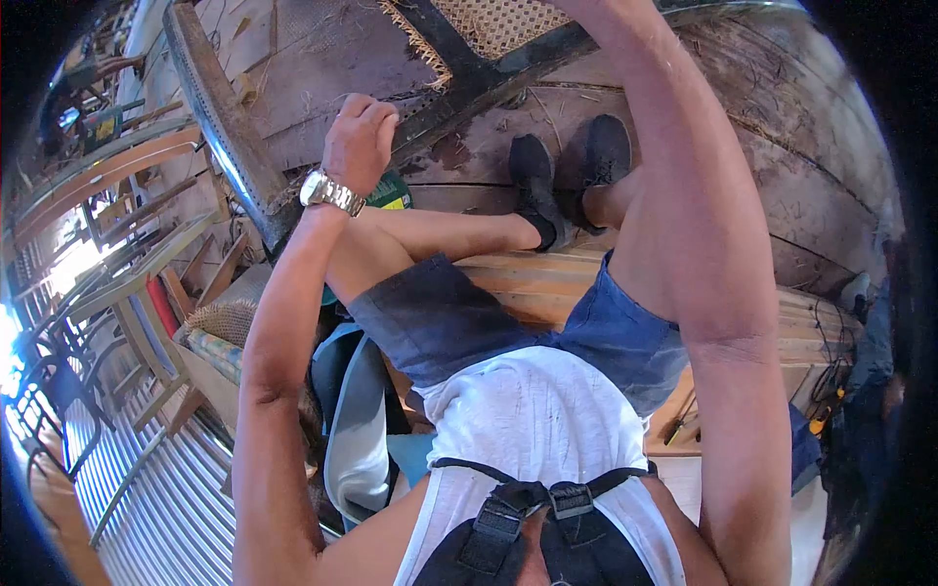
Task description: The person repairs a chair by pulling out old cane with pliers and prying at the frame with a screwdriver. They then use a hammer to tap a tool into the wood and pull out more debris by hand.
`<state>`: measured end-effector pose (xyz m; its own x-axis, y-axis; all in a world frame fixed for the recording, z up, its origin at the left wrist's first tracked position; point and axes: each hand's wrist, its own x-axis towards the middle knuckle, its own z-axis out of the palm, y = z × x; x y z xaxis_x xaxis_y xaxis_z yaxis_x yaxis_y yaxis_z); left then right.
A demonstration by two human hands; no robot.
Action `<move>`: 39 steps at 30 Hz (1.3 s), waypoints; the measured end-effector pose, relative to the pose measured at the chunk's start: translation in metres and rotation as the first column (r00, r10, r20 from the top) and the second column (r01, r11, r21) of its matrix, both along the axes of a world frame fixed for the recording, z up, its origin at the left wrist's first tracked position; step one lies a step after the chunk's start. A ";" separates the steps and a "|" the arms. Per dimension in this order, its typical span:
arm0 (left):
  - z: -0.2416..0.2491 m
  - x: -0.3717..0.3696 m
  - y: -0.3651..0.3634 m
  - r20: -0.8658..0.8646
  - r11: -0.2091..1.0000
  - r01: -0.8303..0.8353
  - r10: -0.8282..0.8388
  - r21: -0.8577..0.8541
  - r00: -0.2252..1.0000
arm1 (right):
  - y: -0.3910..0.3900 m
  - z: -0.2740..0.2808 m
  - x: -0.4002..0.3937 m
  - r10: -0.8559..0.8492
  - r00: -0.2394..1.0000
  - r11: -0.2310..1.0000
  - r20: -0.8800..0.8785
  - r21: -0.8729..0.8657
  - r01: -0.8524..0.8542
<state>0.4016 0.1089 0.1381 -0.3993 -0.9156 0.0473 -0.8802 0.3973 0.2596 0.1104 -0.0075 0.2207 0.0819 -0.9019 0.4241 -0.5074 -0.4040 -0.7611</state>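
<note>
My left hand (360,145), with a metal-banded watch on the wrist, is raised over the floorboards in a closed, curled shape. Whatever its fingers hold, if anything, is hidden. Close to that hand is a dark wooden furniture frame (486,80) with rows of small holes along its members. Woven cane webbing (503,24) with a frayed edge spans part of this frame at the top. The frame's long left rail (220,107) runs down beside my left wrist. My right forearm reaches beyond the top edge, so the right hand is out of sight.
A green container (393,191) stands behind my left wrist. Chair frames and loose wooden parts (147,332) crowd the left, above corrugated metal sheet (127,498). A slatted wooden surface (518,283) lies beneath my legs. Cables (829,327) and a screwdriver-like tool (676,426) lie at right.
</note>
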 end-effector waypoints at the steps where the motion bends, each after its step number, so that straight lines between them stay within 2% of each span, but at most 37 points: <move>1: -0.001 0.002 -0.003 -0.023 1.000 0.015 -0.015 -0.005 1.000 | 0.004 0.003 -0.002 0.010 1.000 1.000 0.017 0.005 -0.010; 6: -0.007 0.001 -0.009 -0.016 0.999 0.030 -0.029 0.041 0.999 | 0.010 0.000 -0.012 0.029 0.999 0.997 0.019 -0.071 -0.027; 8: -0.006 0.000 -0.008 0.072 0.997 0.073 -0.073 0.005 0.995 | 0.012 0.003 -0.012 0.028 0.999 0.999 0.042 -0.036 -0.026; 12: -0.013 -0.003 -0.004 0.120 0.992 0.119 -0.114 -0.036 0.986 | 0.017 0.009 -0.017 0.028 1.000 1.000 -0.010 0.000 -0.028; 14: -0.016 -0.007 0.001 0.198 0.984 0.126 -0.100 -0.128 0.975 | 0.028 0.020 -0.018 0.088 0.996 0.987 0.004 0.136 -0.087; 15: -0.017 -0.008 0.003 0.212 0.987 0.112 -0.085 -0.119 0.974 | 0.032 0.020 -0.017 0.083 0.997 0.987 0.004 0.138 -0.083; 18: -0.015 -0.010 0.006 0.286 0.985 0.140 -0.106 -0.103 0.952 | 0.037 0.019 -0.012 0.039 0.998 0.999 -0.043 0.019 -0.038; 19: -0.016 -0.009 0.003 0.285 0.983 0.141 -0.103 -0.115 0.953 | 0.034 0.021 -0.014 0.081 0.995 0.992 -0.066 0.103 -0.074; 20: -0.018 -0.005 -0.001 0.184 0.991 0.094 -0.074 -0.100 0.980 | 0.032 0.022 -0.014 0.123 0.989 0.976 -0.084 0.189 -0.105; 21: -0.019 0.000 -0.005 0.083 0.996 0.048 -0.042 -0.077 0.996 | 0.030 0.020 -0.015 0.121 0.989 0.977 -0.084 0.184 -0.104; 22: -0.017 0.003 -0.011 0.086 0.995 0.047 -0.040 -0.083 0.996 | 0.028 0.017 -0.014 0.109 0.991 0.981 -0.080 0.172 -0.094; 24: -0.013 0.008 -0.020 0.098 0.981 -0.106 0.091 0.163 0.991 | 0.028 0.015 -0.014 0.107 0.991 0.982 -0.074 0.162 -0.094; 26: -0.004 0.015 -0.027 0.074 0.970 -0.098 0.084 0.223 0.994 | 0.031 0.017 -0.015 0.101 0.994 0.992 -0.033 0.078 -0.099; 28: 0.006 0.018 -0.033 -0.094 0.896 -0.131 0.187 0.423 0.978 | 0.027 0.013 -0.012 0.100 0.995 0.993 -0.026 0.058 -0.099; 29: 0.004 0.017 -0.032 -0.138 0.895 -0.114 0.190 0.430 0.972 | 0.025 0.013 -0.012 0.097 0.995 0.995 -0.024 0.036 -0.096; 30: 0.004 0.017 -0.030 -0.140 0.896 -0.112 0.189 0.430 0.972 | 0.026 0.012 -0.014 0.096 0.995 0.995 -0.026 0.036 -0.095; 32: 0.013 0.009 -0.022 0.016 0.937 0.071 -0.081 0.341 0.997 | 0.031 0.022 -0.016 0.123 0.992 0.987 -0.004 0.106 -0.121; 33: 0.007 0.010 -0.019 0.015 0.937 0.070 -0.080 0.343 0.997 | 0.033 0.024 -0.017 0.124 0.992 0.987 -0.004 0.108 -0.122; 35: -0.003 0.010 -0.011 -0.026 0.983 0.176 -0.175 0.041 0.984 | 0.034 0.026 -0.016 0.115 0.993 0.982 -0.005 0.148 -0.113; 39: -0.013 -0.001 -0.004 0.038 0.989 0.147 -0.146 -0.010 0.988 | 0.031 0.021 -0.011 0.076 0.996 0.985 -0.045 0.161 -0.068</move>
